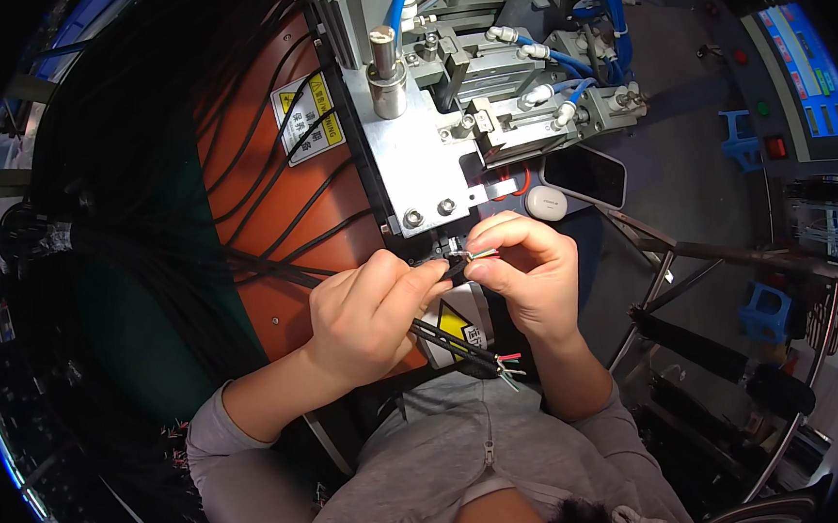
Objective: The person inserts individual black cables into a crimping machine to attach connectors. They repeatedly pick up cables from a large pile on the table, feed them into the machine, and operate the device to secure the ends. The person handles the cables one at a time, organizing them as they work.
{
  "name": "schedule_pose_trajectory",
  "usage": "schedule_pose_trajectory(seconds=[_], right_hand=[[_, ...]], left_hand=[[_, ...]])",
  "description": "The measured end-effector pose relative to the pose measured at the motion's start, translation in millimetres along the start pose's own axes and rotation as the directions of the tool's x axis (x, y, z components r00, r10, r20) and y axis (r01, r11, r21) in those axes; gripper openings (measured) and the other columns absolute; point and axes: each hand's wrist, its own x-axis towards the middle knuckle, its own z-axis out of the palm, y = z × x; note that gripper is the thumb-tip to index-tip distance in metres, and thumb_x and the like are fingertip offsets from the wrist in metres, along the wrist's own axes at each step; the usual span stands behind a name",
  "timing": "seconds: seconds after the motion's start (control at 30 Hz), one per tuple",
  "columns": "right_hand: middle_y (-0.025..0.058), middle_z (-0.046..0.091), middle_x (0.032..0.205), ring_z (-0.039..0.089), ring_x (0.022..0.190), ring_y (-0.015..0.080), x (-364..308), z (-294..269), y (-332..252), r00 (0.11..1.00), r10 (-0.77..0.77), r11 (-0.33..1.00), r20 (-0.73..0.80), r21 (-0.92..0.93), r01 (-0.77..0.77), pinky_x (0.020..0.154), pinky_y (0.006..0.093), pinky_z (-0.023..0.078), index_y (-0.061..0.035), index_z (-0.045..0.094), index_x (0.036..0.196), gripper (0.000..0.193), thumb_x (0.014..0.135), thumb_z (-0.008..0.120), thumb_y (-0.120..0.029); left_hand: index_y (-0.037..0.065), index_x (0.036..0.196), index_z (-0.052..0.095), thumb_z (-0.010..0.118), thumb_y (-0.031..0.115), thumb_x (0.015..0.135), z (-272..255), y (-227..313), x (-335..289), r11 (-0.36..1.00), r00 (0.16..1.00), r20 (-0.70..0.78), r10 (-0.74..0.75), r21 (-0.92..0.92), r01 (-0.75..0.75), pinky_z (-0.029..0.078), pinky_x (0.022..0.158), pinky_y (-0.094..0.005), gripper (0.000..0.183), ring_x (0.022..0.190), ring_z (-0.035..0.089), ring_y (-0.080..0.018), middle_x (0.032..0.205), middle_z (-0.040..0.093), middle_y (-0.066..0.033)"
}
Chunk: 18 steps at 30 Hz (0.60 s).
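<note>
So a thin black cable (444,271) is pinched between both hands right at the middle of the view, just below the metal machine (421,154). The left hand (369,314) is closed around it, thumb and forefinger clamped on the black sheath, while the right hand (527,273) is curled shut on the stripped end, where a few short coloured wires (482,254) can be seen poking out between the fingertips. The two hands are practically touching each other at the pinch. A couple more black cables (464,348) are tucked under the left hand and run down toward the chest, with their own red, green and pale wire tips fanned out at the bottom. Off to the left, a big bundle of black cables (141,184) is draped across an orange panel (256,156) with a yellow warning label (307,119) stuck on it. Blue air hoses (606,15) are looped over the top of the machine. A dark phone (583,174) and a small white case (545,203) are lying just right of the machine's base. Grey sleeves are worn on both forearms.
</note>
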Motion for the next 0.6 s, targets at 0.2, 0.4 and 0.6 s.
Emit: schedule_pose_trajectory(seconds=[0.2,0.4,0.6], right_hand=[[0.0094,0.063,0.082,0.059,0.075,0.0128,1,5,6,0.992,-0.107,0.994,-0.065,-0.044,0.105,0.068,0.0244,0.047,0.0017,0.063,0.078,0.013,0.071,0.073,0.007],[0.0067,0.06,0.069,0.056,0.066,0.0171,5,10,5,0.898,-0.44,0.721,0.009,-0.592,0.359,0.061,0.0261,0.043,-0.0024,0.062,0.074,0.017,0.066,0.076,0.003],[0.0062,0.059,0.075,0.055,0.069,0.0154,7,-3,-8,0.975,-0.192,0.731,0.111,-0.647,0.217,0.064,0.0254,0.042,-0.0021,0.058,0.077,0.014,0.074,0.072,-0.004]], left_hand=[[0.002,0.089,0.065,0.072,0.012,0.071,1,-1,1,0.999,1.0,0.012,0.013,-0.035,-0.013,0.04,0.042,-0.0265,0.021,0.052,0.051,-0.0139,0.066,0.045,-0.0022],[0.001,0.094,0.065,0.066,0.008,0.069,7,-5,-6,1.0,1.0,-0.01,0.007,0.007,-0.007,0.041,0.043,-0.0258,0.026,0.056,0.052,-0.0133,0.069,0.049,-0.0012],[0.002,0.1,0.066,0.062,0.007,0.069,-1,-6,-6,0.961,0.991,0.038,0.127,0.242,-0.133,0.035,0.043,-0.0214,0.032,0.057,0.05,-0.009,0.073,0.052,0.0006]])
